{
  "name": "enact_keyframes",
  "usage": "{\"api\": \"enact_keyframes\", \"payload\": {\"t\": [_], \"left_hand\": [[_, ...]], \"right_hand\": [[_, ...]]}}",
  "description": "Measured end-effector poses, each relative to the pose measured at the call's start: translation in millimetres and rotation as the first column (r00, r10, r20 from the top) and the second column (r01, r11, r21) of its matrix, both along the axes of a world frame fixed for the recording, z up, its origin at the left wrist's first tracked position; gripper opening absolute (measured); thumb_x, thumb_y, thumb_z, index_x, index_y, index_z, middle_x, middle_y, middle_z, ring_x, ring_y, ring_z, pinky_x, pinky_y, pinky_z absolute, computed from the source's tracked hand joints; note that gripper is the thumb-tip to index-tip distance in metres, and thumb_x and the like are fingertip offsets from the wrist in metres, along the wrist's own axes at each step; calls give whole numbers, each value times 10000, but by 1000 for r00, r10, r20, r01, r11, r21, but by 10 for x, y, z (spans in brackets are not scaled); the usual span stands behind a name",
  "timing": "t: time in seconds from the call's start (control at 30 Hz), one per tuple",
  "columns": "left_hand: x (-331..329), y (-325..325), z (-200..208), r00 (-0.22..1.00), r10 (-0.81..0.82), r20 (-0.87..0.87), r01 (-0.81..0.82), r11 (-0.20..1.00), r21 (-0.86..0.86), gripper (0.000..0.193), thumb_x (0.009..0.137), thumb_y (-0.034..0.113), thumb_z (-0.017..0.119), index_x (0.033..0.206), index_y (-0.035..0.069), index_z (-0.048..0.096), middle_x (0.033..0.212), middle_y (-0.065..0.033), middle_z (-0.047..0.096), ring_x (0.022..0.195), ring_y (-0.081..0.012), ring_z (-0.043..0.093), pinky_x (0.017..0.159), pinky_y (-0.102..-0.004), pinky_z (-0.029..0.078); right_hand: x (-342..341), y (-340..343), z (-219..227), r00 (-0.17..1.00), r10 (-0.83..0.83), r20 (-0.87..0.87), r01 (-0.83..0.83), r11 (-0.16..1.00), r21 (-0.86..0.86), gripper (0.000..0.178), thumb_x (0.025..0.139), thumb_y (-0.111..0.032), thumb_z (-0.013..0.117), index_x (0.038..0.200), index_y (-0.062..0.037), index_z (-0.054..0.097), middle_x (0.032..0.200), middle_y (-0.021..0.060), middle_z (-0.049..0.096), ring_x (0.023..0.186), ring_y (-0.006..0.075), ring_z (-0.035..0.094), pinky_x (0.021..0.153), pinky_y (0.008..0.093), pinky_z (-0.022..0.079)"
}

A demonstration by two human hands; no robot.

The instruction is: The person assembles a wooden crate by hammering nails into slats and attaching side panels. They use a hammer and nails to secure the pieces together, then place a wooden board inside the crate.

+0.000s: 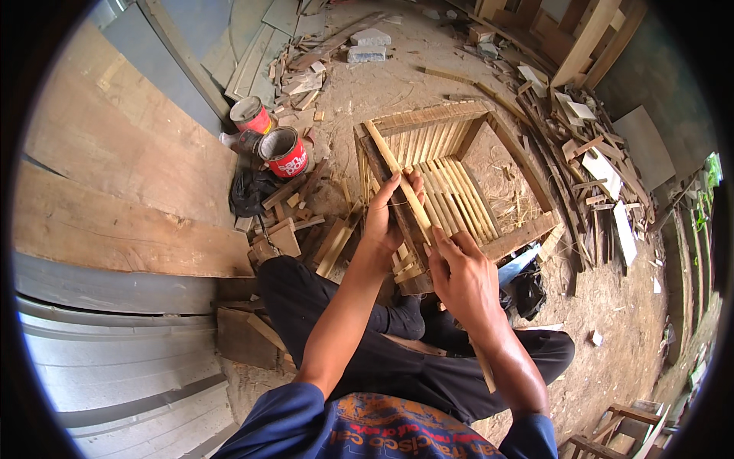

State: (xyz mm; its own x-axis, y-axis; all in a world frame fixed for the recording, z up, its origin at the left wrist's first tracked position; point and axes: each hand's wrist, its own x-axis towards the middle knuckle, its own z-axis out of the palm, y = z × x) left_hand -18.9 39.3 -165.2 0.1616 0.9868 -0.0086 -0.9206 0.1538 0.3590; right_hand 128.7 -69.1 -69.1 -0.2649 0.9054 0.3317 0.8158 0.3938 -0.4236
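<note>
Left hand: the left hand (pixel 388 216) grasps the middle of the strip, thumb on one side and fingers on the other.
Right hand: the right hand (pixel 463 271) has its fingers curled tight on the strip's near end — whether they also hold a tool, I cannot tell.
Pale wooden strip: the pale wooden strip (pixel 382 148) slants over the left edge of the frame, its far end by the far left corner.
Slatted wooden frame: the slatted wooden frame (pixel 522 162) stands tilted before the crossed legs (pixel 321 306), pale slats (pixel 451 191) across it.
Floor: on the earth floor (pixel 619 329), two red cans (pixel 284 155) stand toward the left edge, scrap wood (pixel 604 172) lies heaped toward the right — and grey blocks (pixel 368 53) sit near the far edge.
</note>
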Motion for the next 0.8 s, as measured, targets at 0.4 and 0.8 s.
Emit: {"api": "enact_keyframes", "payload": {"t": [0.4,0.8], "left_hand": [[-81,0,72,991,5,-135,-27,987,-161,188,960,219,680,1051,61,636,932,-56,674,850,-179,655,855,-363,542],[-93,-30,75,989,-6,-148,-15,990,-139,203,971,204,670,1115,79,603,992,-53,675,886,-183,666,829,-369,552]], "right_hand": [[-4,-3,41,997,-38,68,34,998,61,316,882,-136,688,1178,-30,711,885,166,625,818,351,624,742,438,525],[3,31,-73,997,-20,-73,24,998,63,334,856,-120,711,1176,-26,687,906,175,615,892,361,629,802,462,515]]}}
